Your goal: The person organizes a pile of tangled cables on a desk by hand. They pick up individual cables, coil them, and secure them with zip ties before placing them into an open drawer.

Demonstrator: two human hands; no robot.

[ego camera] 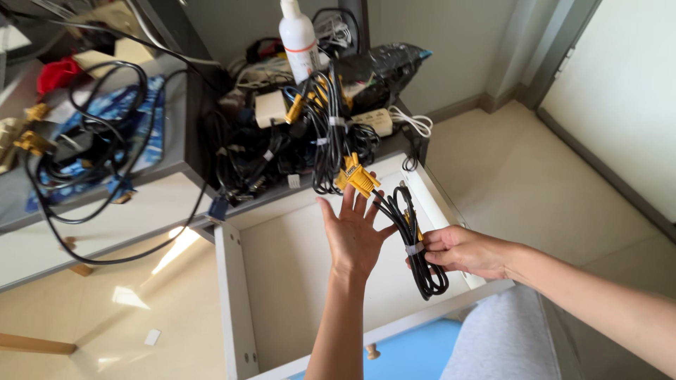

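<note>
Gripping cable bundle (415, 243), right hand (458, 250), left hand (352, 232) beside

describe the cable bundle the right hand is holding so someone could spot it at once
Start at the open white drawer pulled out below the cluttered shelf. Above its right side, the right hand grips a coiled black cable bundle. Unlike the loose tangle behind, it is tied by a pale band and leads to a yellow plug.

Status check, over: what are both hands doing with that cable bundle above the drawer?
Left hand open, palm up, fingertips at yellow connector. Right hand pinching coiled black cable bundle at its tie. White drawer open beneath; tangled cable pile behind.
</note>
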